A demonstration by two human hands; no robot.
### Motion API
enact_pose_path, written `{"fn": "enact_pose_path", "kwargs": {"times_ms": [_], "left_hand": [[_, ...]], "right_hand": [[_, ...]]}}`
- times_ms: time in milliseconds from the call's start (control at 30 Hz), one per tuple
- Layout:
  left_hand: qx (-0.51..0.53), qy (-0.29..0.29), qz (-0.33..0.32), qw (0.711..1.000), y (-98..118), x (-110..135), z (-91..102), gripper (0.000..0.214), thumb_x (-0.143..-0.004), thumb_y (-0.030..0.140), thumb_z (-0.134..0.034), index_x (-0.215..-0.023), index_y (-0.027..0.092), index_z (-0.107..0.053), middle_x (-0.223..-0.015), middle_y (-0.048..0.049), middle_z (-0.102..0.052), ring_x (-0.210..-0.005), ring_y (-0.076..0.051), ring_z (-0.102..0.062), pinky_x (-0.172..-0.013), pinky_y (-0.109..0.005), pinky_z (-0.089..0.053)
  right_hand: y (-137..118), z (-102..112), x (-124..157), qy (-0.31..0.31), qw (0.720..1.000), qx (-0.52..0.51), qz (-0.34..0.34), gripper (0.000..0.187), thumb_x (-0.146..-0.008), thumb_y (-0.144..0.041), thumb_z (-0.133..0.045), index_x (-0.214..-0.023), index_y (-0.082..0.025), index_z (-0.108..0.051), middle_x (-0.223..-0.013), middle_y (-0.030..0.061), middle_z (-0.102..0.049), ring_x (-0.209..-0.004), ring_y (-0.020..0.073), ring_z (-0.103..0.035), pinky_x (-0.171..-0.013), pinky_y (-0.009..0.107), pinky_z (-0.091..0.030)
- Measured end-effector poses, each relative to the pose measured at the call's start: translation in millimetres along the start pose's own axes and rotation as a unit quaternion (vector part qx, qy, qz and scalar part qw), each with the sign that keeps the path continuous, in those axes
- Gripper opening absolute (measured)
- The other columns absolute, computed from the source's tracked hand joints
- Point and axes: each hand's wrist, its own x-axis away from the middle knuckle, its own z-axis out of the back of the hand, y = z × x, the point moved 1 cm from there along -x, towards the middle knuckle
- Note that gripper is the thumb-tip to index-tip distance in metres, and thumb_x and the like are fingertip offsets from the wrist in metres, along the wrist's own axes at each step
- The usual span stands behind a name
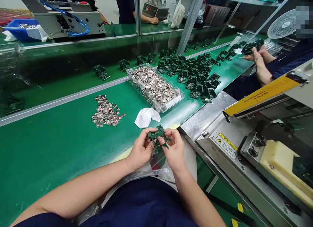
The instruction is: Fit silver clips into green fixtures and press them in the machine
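Observation:
Between both hands I hold a green circuit board (157, 134) with cut-out gaps, just past the table's near edge. My left hand (141, 148) pinches its left side, and my right hand (175, 148) grips the right side with the thumb on its face. Beyond them lies a crumpled white cloth (146, 117). A clear plastic tray (168, 106) full of small silvery metal pieces (155, 83) stands behind the cloth. To the left, a loose pile of similar metal pieces (106, 112) is spread on the green tabletop (61, 139).
Many green boards (193, 73) are heaped behind the tray. A machine (225, 139) with a yellow bar and warning label stands close on my right. Beyond it, a co-worker's hands (260, 62) hold boards. A metal rail (73, 98) runs along the table's back.

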Motion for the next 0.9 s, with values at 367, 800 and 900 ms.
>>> {"fn": "enact_pose_path", "kwargs": {"times_ms": [367,800,900], "left_hand": [[-0.067,-0.366,-0.018,0.928,51.9,-22.7,-57.1,0.049,-0.092,0.027,-0.053,-0.139,0.026,-0.04,-0.109,-0.0071,-0.068,-0.088,-0.018,-0.068,-0.075,-0.029,-0.057],[-0.16,-0.488,-0.228,0.827,129.7,-88.5,-319.4,0.083,-0.07,0.041,-0.078,-0.138,0.01,-0.044,-0.133,-0.0216,-0.058,-0.128,-0.035,-0.052,-0.105,-0.048,-0.044],[-0.066,-0.47,-0.193,0.859,128.6,-92.1,-317.6,0.075,-0.067,0.04,-0.08,-0.131,0.013,-0.053,-0.114,-0.0155,-0.068,-0.112,-0.029,-0.063,-0.099,-0.043,-0.049]], "right_hand": [[-54.2,126.7,58.5,-0.05,0.947,0.18,0.262,0.058,-0.081,-0.033,-0.075,-0.133,-0.024,-0.05,-0.123,0.0105,-0.061,-0.115,0.0281,-0.056,-0.101,0.047,-0.046],[-77.1,321.8,130.9,0.557,0.799,0.137,0.18,0.065,-0.065,-0.032,-0.085,-0.123,-0.018,-0.059,-0.116,0.0071,-0.063,-0.109,0.0244,-0.06,-0.102,0.048,-0.045],[-82.4,333.2,115.3,0.475,0.842,0.198,0.163,0.068,-0.066,-0.037,-0.084,-0.125,-0.018,-0.057,-0.118,0.0101,-0.063,-0.112,0.0262,-0.06,-0.103,0.049,-0.045]]}}
